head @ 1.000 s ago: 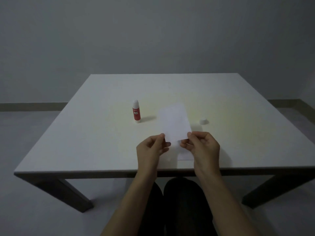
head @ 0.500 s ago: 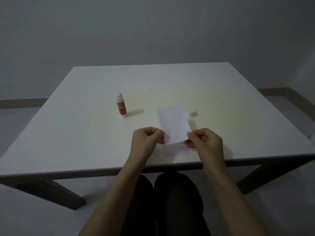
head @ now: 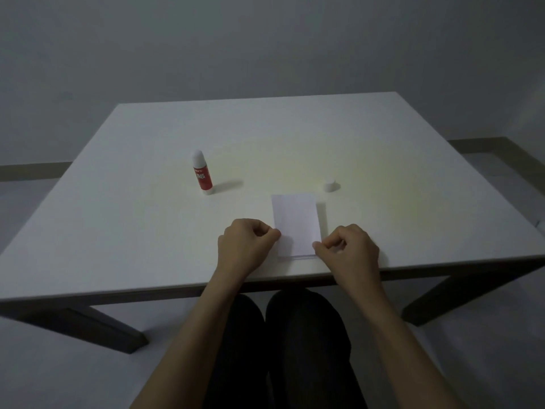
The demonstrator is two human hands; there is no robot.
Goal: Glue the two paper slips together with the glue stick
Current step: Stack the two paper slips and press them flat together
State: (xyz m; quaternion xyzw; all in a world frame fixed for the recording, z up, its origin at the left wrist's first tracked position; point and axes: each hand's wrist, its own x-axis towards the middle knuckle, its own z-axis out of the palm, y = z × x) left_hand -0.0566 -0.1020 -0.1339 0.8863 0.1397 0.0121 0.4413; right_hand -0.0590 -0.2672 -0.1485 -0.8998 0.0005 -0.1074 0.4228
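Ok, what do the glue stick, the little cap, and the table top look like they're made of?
Glue stick: probably smooth plastic, a white tube with a red printed label.
Cap: small, white and rounded, likely the same plastic, too small to be sure.
Table: a matte white top, perhaps laminate, on a darker edge and legs that could be wood.
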